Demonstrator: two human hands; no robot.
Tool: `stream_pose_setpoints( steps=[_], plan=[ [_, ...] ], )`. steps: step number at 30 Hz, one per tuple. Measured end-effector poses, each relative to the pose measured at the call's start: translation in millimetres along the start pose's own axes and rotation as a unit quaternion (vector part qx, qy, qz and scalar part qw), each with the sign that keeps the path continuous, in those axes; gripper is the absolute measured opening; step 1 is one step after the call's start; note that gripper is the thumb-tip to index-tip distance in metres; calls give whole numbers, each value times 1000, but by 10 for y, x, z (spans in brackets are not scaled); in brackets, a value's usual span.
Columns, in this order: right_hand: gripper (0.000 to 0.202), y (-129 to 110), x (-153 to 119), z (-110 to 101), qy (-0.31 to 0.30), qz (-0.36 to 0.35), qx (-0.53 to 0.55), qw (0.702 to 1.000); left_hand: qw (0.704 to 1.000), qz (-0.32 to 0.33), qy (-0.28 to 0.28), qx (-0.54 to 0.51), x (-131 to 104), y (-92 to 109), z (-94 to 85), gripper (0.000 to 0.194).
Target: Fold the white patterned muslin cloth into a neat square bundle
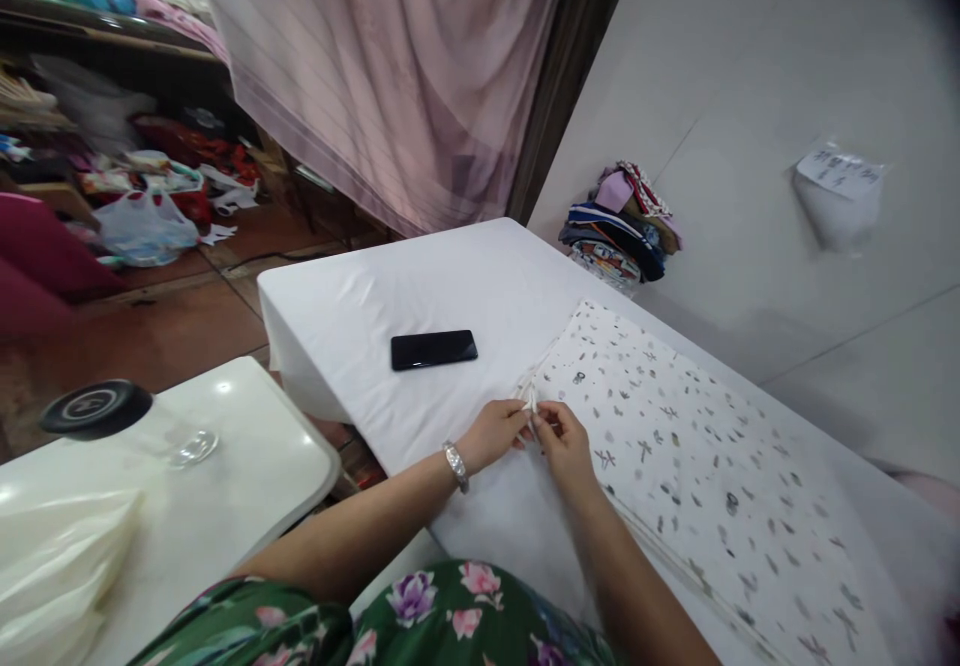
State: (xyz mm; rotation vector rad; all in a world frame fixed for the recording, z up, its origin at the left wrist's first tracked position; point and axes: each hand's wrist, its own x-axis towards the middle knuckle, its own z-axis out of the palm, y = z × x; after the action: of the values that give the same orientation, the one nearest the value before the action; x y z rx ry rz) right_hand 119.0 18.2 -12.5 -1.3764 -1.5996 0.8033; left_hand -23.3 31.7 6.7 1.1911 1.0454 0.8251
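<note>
Diagonally down-right, the patterned cloth [705, 481].

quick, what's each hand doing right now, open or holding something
Left hand: closed, pinching the corner of the patterned white cloth.
Right hand: closed, pinching the same corner beside it.

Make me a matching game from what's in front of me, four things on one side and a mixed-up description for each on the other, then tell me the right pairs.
Things:
1. Patterned cloth
2. Phone
3. Lidded clear container
4. Left hand

Descriptions:
A. On the smaller table, at the left of the picture
B. Pinching white material, with a bracelet on its wrist
C. White, scattered with small prints
D. Black, lying flat on the white-covered table

Pairs: 1-C, 2-D, 3-A, 4-B
</note>
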Motion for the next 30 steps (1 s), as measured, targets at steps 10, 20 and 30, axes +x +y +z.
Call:
stream_pose_setpoints(
  steps=[10, 20, 30],
  plan=[
    [20, -156, -35, -34, -19, -139, -156, 978, 998, -34, 56, 21, -24, 38, -15, 22],
    [17, -83, -50, 29, 2, -90, -143, 986, 981, 70, 18, 181, -87, 5, -88, 25],
    [30, -76, -26, -78, 155, 61, 68, 984, 879, 47, 86, 467, 20, 81, -237, 23]
  ],
)
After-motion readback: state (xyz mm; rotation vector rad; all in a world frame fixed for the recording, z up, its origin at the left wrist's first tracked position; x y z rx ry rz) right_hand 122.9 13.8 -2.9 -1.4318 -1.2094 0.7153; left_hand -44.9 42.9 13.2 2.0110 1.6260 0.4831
